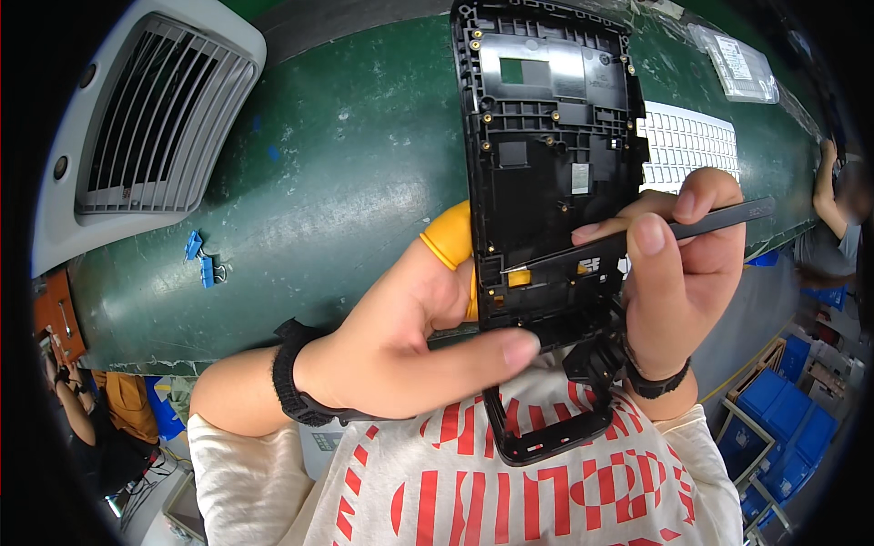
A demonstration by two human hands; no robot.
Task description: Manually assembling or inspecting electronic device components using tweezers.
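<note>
A black plastic device housing (537, 196), ribbed inside and dotted with small brass inserts, is held up in front of my chest. My left hand (410, 309) grips its lower left edge, thumb across the front and the other fingers behind. A yellow finger cot (448, 235) covers one of those fingers. Black tweezers (692, 223) are pinched in my right hand (678, 264), their tips at the housing's lower left, by a small yellow patch. A black handle-like frame (555, 441) hangs below the housing. Whether anything sits between the tweezer tips is too small to tell.
A green worktable (346, 173) spans the view. On it are a grey-white vented machine (164, 109), blue binder clips (208, 261), a white gridded sheet (689, 141) and a clear plastic bag (736, 65). Blue bins (783, 409) stand at right. Other people sit at both sides.
</note>
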